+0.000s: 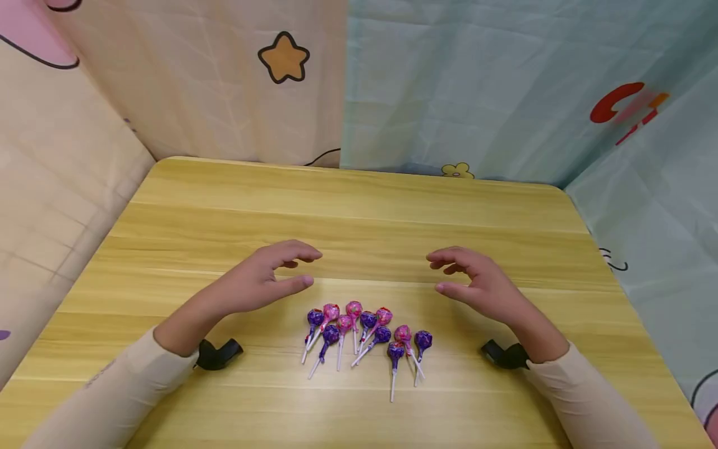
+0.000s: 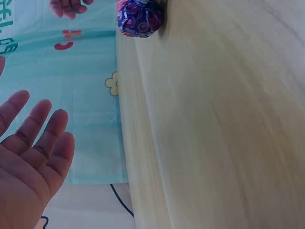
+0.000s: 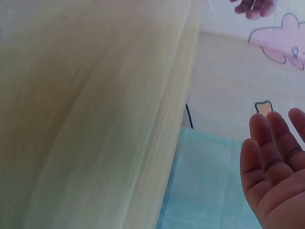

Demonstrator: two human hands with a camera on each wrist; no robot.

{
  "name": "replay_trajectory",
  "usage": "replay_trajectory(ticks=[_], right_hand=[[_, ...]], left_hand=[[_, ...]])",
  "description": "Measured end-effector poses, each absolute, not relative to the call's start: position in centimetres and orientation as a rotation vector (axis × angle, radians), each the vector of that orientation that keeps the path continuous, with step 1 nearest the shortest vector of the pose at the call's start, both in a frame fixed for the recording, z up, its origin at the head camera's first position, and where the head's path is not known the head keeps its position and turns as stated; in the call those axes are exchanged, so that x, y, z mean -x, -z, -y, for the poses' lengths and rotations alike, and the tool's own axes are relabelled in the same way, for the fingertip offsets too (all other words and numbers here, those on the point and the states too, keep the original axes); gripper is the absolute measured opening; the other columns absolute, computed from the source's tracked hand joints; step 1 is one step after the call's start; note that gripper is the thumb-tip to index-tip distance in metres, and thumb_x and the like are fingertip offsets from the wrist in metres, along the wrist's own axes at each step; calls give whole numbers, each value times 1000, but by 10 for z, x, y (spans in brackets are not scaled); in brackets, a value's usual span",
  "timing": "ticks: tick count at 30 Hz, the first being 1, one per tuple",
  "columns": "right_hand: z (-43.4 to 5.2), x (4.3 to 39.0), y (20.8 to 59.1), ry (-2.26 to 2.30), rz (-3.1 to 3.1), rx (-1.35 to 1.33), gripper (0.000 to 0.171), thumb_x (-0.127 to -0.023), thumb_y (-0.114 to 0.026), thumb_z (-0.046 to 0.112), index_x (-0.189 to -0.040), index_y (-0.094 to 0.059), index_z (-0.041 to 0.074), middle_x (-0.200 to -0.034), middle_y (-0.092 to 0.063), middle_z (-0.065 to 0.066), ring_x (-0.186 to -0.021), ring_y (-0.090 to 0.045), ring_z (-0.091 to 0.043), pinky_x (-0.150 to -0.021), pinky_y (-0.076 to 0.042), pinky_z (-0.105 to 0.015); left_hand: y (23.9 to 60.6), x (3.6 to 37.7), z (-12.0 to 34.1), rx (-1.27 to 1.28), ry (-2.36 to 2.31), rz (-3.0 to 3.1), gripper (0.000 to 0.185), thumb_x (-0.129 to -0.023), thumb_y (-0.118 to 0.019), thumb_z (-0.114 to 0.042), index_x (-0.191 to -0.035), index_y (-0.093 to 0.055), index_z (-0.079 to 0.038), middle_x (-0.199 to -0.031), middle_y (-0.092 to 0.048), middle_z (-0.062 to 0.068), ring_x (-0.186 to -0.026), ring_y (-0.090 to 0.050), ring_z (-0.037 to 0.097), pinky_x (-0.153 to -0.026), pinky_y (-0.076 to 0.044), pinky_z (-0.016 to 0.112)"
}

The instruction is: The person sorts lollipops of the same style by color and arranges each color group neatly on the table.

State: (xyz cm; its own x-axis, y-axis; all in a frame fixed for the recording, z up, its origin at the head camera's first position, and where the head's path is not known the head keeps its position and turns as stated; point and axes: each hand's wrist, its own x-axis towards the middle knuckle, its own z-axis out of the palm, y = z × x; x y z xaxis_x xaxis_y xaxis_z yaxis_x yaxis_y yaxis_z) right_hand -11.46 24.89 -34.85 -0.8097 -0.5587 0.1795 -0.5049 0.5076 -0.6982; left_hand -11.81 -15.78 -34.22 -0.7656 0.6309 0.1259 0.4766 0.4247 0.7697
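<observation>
Several wrapped lollipops on white sticks lie in a loose group on the wooden table [image 1: 359,218], some purple [image 1: 331,335] and some pink [image 1: 354,308]. To the left and behind the group, my left hand [image 1: 260,280] hovers with relaxed fingers and nothing in its grasp. Opposite it, beyond the group's right end, my right hand [image 1: 482,280] is held the same way, palm inward and holding nothing. One purple lollipop head [image 2: 140,18] shows in the left wrist view, apart from the left hand [image 2: 33,167]. No lollipop appears in the right wrist view beside the right hand [image 3: 281,171].
Printed curtains hang behind the table and along its sides, with an orange star [image 1: 284,57] and a yellow flower [image 1: 457,170] on the back ones. A black wrist device [image 1: 219,355] sits at the left wrist, another [image 1: 505,355] at the right.
</observation>
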Motion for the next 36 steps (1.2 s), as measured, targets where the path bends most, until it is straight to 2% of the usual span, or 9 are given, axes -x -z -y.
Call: replay_trajectory(ticks=[7,14,19,24,32,36], right_hand=[[-239,111,349,1187,-2576,950,43,-88,-73,1,-129,-60,3,-122,-64,-11,-109,-61,-17,-91,-52,-38],[-234,109,354,1154,-2546,964,41,-87,-76,6,-127,-63,6,-121,-65,-7,-110,-60,-14,-90,-52,-38],[-231,107,358,1144,-2524,991,38,-88,-76,8,-124,-64,7,-121,-65,-5,-111,-59,-19,-90,-52,-41],[-226,106,360,1117,-2503,1010,37,-87,-77,10,-122,-64,7,-119,-66,-4,-107,-61,-22,-89,-51,-44],[-220,104,362,981,-2450,1018,39,-89,-77,18,-124,-64,9,-121,-65,0,-106,-60,-18,-91,-50,-41],[-220,102,362,964,-2414,1030,38,-89,-76,19,-124,-65,10,-118,-65,1,-106,-60,-17,-90,-50,-41]], left_hand=[[343,117,147,-1018,-1247,-2449,41,-97,-66,-26,-134,-58,-12,-132,-60,6,-120,-55,24,-100,-45,44],[349,122,136,-1056,-1214,-2417,34,-97,-67,-28,-127,-64,-13,-125,-64,4,-114,-58,19,-96,-47,45],[352,123,126,-1080,-1172,-2400,29,-96,-68,-28,-121,-69,-13,-121,-66,2,-112,-59,14,-96,-47,42],[350,119,123,-1037,-1113,-2390,32,-93,-72,-26,-122,-68,-12,-121,-66,1,-113,-59,16,-96,-48,43],[353,116,126,-928,-1015,-2392,42,-88,-77,-30,-125,-67,-12,-117,-65,-1,-106,-60,18,-87,-51,41],[359,117,125,-920,-1015,-2356,42,-89,-76,-31,-125,-67,-12,-119,-65,-1,-107,-59,18,-90,-49,40]])
